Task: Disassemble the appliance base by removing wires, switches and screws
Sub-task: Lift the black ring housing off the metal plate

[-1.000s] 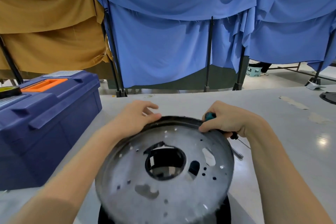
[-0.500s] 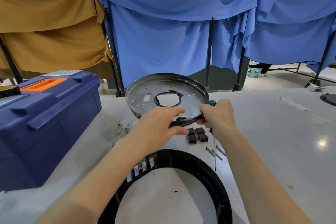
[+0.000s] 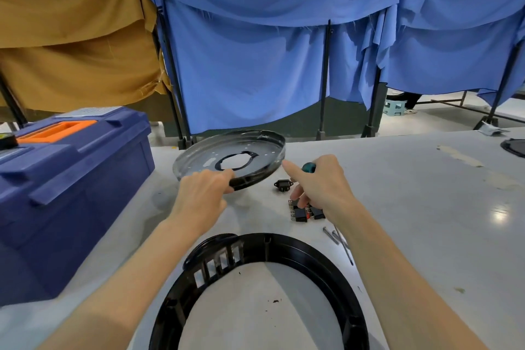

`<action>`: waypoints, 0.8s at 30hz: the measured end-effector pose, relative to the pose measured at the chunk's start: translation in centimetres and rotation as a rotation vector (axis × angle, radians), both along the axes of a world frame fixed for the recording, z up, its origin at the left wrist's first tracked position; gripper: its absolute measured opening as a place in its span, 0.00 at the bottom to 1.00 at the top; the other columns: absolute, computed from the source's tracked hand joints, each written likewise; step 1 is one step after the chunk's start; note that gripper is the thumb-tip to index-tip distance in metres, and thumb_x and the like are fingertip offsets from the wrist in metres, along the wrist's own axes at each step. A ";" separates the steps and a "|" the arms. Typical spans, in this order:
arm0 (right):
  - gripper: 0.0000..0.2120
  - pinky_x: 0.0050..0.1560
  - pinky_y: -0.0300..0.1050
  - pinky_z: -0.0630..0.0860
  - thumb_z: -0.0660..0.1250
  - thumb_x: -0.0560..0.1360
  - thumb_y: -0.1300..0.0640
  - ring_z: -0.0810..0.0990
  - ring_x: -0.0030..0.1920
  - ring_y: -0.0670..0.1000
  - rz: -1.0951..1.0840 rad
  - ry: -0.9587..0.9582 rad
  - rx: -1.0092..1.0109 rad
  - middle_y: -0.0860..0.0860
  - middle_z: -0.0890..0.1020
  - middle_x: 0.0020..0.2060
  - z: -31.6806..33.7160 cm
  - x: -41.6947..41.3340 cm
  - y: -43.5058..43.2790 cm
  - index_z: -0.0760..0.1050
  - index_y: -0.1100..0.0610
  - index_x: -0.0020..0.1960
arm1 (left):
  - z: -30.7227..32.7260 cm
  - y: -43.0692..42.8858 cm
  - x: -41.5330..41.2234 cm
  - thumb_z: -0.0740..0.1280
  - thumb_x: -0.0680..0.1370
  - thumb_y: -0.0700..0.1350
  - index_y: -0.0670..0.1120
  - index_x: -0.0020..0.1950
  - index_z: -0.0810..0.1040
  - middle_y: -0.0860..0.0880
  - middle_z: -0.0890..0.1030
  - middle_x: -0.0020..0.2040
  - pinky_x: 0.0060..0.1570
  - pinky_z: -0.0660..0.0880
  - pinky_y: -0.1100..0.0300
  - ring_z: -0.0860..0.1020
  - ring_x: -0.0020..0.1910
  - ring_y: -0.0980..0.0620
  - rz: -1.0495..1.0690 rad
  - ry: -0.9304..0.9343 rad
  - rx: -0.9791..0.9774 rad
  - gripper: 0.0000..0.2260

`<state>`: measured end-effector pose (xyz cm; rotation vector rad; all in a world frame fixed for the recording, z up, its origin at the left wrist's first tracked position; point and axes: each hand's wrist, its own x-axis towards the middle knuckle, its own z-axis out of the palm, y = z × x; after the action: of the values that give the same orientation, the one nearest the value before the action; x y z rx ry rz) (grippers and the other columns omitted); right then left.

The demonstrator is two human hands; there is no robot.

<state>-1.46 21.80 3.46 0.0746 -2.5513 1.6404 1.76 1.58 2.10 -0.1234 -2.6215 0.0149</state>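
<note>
Base plate of the appliance, a round grey metal disc with a raised rim and a large cut-out hole at its middle (image 3: 196,163), is held tilted above the pale grey worktop (image 3: 426,207), its far edge higher than its near edge. The left hand (image 3: 199,196) grips the plate's near rim, the thumb lying over the dark edge and the fingers curled beneath it. The right hand (image 3: 321,187) is wrapped round a screwdriver with a teal-green handle (image 3: 309,167), whose thin metal shaft runs down towards the near right; the index finger is stretched out straight towards the plate's right rim, and whether it touches the rim cannot be told. Just near of the plate, below the right hand, a small black socket piece (image 3: 283,185) lies on the worktop, and near of that sits a cluster of small black switches with red marks (image 3: 299,214). A few silver screws (image 3: 329,231) lie just right of the switches beside the shaft. Nearest the viewer a wide black plastic ring with slotted openings on its left side (image 3: 312,258) lies flat on the worktop between the forearms. A dark blue plastic toolbox with an orange handle (image 3: 71,179) stands at the left. Blue cloth (image 3: 255,65) and tan cloth (image 3: 71,37) hang over frames beyond the far edge.
</note>
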 end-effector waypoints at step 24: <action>0.14 0.19 0.32 0.64 0.66 0.79 0.53 0.72 0.16 0.45 0.054 -0.030 0.080 0.56 0.81 0.29 0.0 -0.1 -0.3 0.76 0.66 0.51 | -3.2 -8.6 -0.8 0.64 0.78 0.32 0.43 0.56 0.82 0.43 0.83 0.48 0.44 0.76 0.52 0.78 0.45 0.47 0.182 -0.147 0.422 0.12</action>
<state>-1.60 21.52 3.46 0.1268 -2.6597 1.5693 0.99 -7.07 -1.11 0.2698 -2.7068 -0.4972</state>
